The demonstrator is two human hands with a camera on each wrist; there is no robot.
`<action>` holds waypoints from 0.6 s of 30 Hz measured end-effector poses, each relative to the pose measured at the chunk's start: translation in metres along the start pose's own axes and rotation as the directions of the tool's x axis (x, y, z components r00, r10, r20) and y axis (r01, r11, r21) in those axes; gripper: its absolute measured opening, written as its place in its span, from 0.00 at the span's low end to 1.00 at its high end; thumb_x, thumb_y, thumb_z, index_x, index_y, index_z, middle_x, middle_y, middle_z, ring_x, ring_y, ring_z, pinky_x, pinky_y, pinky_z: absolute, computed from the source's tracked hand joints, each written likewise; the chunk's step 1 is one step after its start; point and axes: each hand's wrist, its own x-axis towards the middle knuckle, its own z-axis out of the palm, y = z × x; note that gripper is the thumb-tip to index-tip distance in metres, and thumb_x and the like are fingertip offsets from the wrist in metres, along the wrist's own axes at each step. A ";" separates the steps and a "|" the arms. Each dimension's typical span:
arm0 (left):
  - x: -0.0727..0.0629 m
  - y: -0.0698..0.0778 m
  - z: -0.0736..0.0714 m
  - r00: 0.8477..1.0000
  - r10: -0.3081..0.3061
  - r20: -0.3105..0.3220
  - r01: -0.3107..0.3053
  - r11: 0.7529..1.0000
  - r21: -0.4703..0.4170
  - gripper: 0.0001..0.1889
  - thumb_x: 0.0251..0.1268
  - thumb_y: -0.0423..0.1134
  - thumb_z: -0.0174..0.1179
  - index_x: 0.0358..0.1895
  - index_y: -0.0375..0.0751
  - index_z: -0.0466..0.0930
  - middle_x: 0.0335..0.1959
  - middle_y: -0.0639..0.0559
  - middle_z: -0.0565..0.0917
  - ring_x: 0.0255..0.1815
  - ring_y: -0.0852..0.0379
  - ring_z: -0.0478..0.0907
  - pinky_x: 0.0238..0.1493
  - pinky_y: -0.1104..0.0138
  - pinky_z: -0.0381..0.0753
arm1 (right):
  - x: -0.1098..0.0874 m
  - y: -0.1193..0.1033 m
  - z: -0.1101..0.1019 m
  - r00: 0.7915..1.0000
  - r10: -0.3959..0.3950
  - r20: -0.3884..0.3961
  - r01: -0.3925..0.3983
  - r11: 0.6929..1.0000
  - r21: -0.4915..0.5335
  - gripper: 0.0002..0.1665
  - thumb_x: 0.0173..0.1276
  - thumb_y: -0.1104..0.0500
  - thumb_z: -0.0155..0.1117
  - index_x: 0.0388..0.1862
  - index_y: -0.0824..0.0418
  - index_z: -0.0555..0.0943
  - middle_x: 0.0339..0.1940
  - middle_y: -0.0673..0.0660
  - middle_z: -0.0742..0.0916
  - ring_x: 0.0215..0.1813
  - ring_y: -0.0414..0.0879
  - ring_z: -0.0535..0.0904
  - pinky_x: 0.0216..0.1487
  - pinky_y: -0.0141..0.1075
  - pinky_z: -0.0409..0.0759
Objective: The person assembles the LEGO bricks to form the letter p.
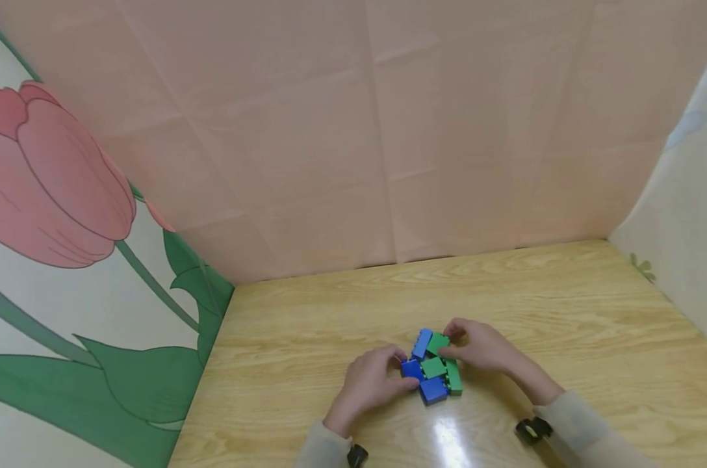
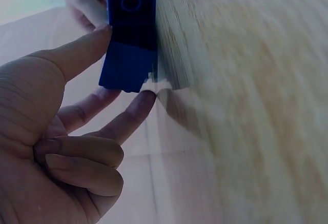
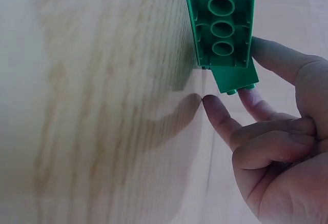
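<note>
Several blue and green toy building bricks lie on their sides in a tight cluster on the table. My left hand [image 1: 374, 378] holds the cluster's left side, thumb and fingertips around a blue brick [image 1: 412, 369]; the left wrist view shows the hollow underside of a blue brick [image 2: 130, 3]. From the right, my right hand [image 1: 481, 344] pinches a green brick [image 1: 438, 343] at the far corner. A longer green brick [image 3: 222, 26] turns its tubed underside to the right wrist view, the thumb at its edge. Between the hands sits another green brick [image 1: 433, 368].
The wood-grain table [image 1: 307, 312] runs back to a pink cloth backdrop [image 1: 388, 162]. A tulip-printed cloth [image 1: 55, 182] hangs on the left, and a pale cloth [image 1: 693, 214] on the right. Dark bands [image 1: 533, 430] sit at both wrists.
</note>
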 end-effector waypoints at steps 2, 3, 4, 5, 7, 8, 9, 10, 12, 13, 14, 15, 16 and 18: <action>0.000 0.000 0.000 1.000 -0.011 0.003 0.011 1.000 -0.019 0.21 0.59 0.64 0.72 0.50 0.61 0.85 0.41 0.69 0.85 0.43 0.66 0.80 0.48 0.60 0.78 | 0.001 0.002 0.000 1.000 0.006 -0.002 -0.006 1.000 0.007 0.20 0.65 0.44 0.77 0.46 0.54 0.82 0.48 0.56 0.88 0.53 0.57 0.83 0.53 0.58 0.81; 0.000 0.000 0.000 1.000 -0.017 0.004 0.017 0.999 -0.029 0.20 0.59 0.64 0.73 0.49 0.61 0.85 0.40 0.69 0.85 0.42 0.66 0.80 0.48 0.60 0.77 | 0.002 0.003 0.000 1.000 0.008 -0.002 -0.008 1.000 0.009 0.19 0.66 0.44 0.77 0.46 0.53 0.82 0.48 0.56 0.88 0.53 0.57 0.83 0.53 0.57 0.82; -0.001 0.001 0.000 1.000 -0.021 0.003 0.021 0.999 -0.035 0.19 0.60 0.63 0.73 0.49 0.61 0.84 0.39 0.69 0.85 0.41 0.66 0.80 0.47 0.60 0.77 | 0.003 0.004 0.000 1.000 0.012 -0.004 -0.012 1.000 0.010 0.19 0.66 0.44 0.77 0.45 0.53 0.81 0.48 0.57 0.88 0.53 0.58 0.83 0.52 0.57 0.82; -0.001 0.001 -0.001 1.000 -0.023 0.000 0.023 0.999 -0.042 0.18 0.61 0.62 0.73 0.49 0.61 0.84 0.39 0.68 0.85 0.41 0.66 0.80 0.46 0.61 0.77 | 0.003 0.005 0.000 1.000 0.016 -0.006 -0.016 1.000 0.011 0.18 0.66 0.44 0.76 0.45 0.52 0.81 0.48 0.57 0.88 0.53 0.57 0.83 0.51 0.56 0.82; -0.002 0.002 -0.001 1.000 -0.019 -0.008 0.018 0.999 -0.048 0.17 0.62 0.61 0.72 0.48 0.61 0.84 0.39 0.68 0.85 0.41 0.65 0.80 0.46 0.61 0.77 | 0.003 0.005 0.000 1.000 0.008 -0.008 -0.008 1.000 0.012 0.17 0.67 0.45 0.76 0.45 0.52 0.82 0.48 0.57 0.88 0.53 0.57 0.83 0.51 0.56 0.83; -0.002 0.002 -0.002 1.000 -0.018 -0.012 0.017 0.999 -0.051 0.17 0.62 0.60 0.72 0.48 0.61 0.85 0.39 0.67 0.85 0.41 0.65 0.80 0.46 0.61 0.77 | 0.003 0.005 -0.001 1.000 0.003 -0.012 -0.002 1.000 0.013 0.16 0.67 0.45 0.75 0.45 0.52 0.82 0.48 0.57 0.88 0.53 0.57 0.83 0.51 0.57 0.82; -0.002 0.002 -0.002 1.000 -0.018 -0.017 0.017 0.998 -0.054 0.16 0.63 0.60 0.72 0.49 0.60 0.85 0.39 0.68 0.85 0.41 0.65 0.80 0.47 0.61 0.77 | 0.002 0.005 -0.001 1.000 -0.003 -0.018 0.003 1.000 0.012 0.16 0.68 0.46 0.75 0.46 0.52 0.82 0.48 0.57 0.88 0.53 0.57 0.83 0.51 0.57 0.82; -0.003 0.002 -0.002 1.000 -0.019 -0.023 0.018 0.998 -0.057 0.17 0.64 0.59 0.72 0.50 0.59 0.85 0.39 0.68 0.85 0.42 0.66 0.80 0.47 0.60 0.77 | 0.002 0.004 -0.002 1.000 -0.009 -0.027 0.009 1.000 0.009 0.15 0.68 0.46 0.75 0.46 0.52 0.83 0.48 0.57 0.88 0.53 0.57 0.83 0.52 0.58 0.82; -0.003 0.003 -0.003 0.999 -0.022 -0.035 0.020 0.998 -0.062 0.20 0.64 0.59 0.72 0.54 0.57 0.85 0.39 0.69 0.85 0.43 0.65 0.80 0.51 0.58 0.78 | 0.001 0.003 -0.003 0.999 -0.025 -0.042 0.025 1.000 0.002 0.15 0.68 0.47 0.75 0.46 0.52 0.83 0.48 0.56 0.88 0.53 0.57 0.84 0.53 0.60 0.81; -0.003 0.003 -0.003 0.999 -0.028 -0.040 0.025 0.998 -0.062 0.21 0.64 0.59 0.72 0.56 0.56 0.85 0.39 0.69 0.85 0.45 0.65 0.81 0.53 0.57 0.78 | 0.001 0.003 -0.004 0.998 -0.033 -0.050 0.033 0.999 -0.003 0.14 0.69 0.47 0.75 0.47 0.52 0.83 0.47 0.56 0.88 0.53 0.57 0.84 0.53 0.60 0.81; -0.004 0.003 -0.003 0.999 -0.030 -0.045 0.027 0.998 -0.062 0.23 0.64 0.59 0.72 0.58 0.55 0.85 0.41 0.69 0.85 0.47 0.64 0.81 0.55 0.55 0.78 | 0.000 0.002 -0.005 0.998 -0.038 -0.058 0.038 0.999 -0.009 0.14 0.69 0.47 0.74 0.47 0.51 0.83 0.47 0.55 0.88 0.53 0.57 0.84 0.54 0.61 0.81; -0.004 0.003 -0.004 0.998 -0.032 -0.048 0.029 0.998 -0.060 0.24 0.64 0.59 0.72 0.59 0.53 0.85 0.42 0.70 0.85 0.49 0.63 0.81 0.57 0.54 0.78 | 0.000 0.002 -0.006 0.997 -0.045 -0.066 0.044 0.999 -0.016 0.14 0.69 0.47 0.74 0.47 0.51 0.83 0.47 0.54 0.88 0.53 0.57 0.84 0.54 0.61 0.80; -0.004 0.004 -0.004 0.998 -0.033 -0.052 0.030 0.998 -0.057 0.25 0.63 0.59 0.72 0.60 0.53 0.86 0.43 0.70 0.86 0.51 0.63 0.81 0.59 0.53 0.77 | 0.000 0.001 -0.007 0.996 -0.050 -0.074 0.048 0.999 -0.022 0.14 0.69 0.47 0.74 0.47 0.51 0.83 0.47 0.54 0.88 0.53 0.57 0.83 0.54 0.61 0.80; -0.005 0.003 -0.006 0.998 -0.034 -0.054 0.031 0.998 -0.053 0.24 0.63 0.58 0.73 0.59 0.53 0.87 0.46 0.69 0.86 0.54 0.61 0.81 0.62 0.52 0.76 | 0.000 0.001 -0.008 0.995 -0.055 -0.086 0.053 0.998 -0.029 0.16 0.69 0.47 0.74 0.49 0.51 0.83 0.47 0.53 0.88 0.53 0.57 0.83 0.53 0.61 0.80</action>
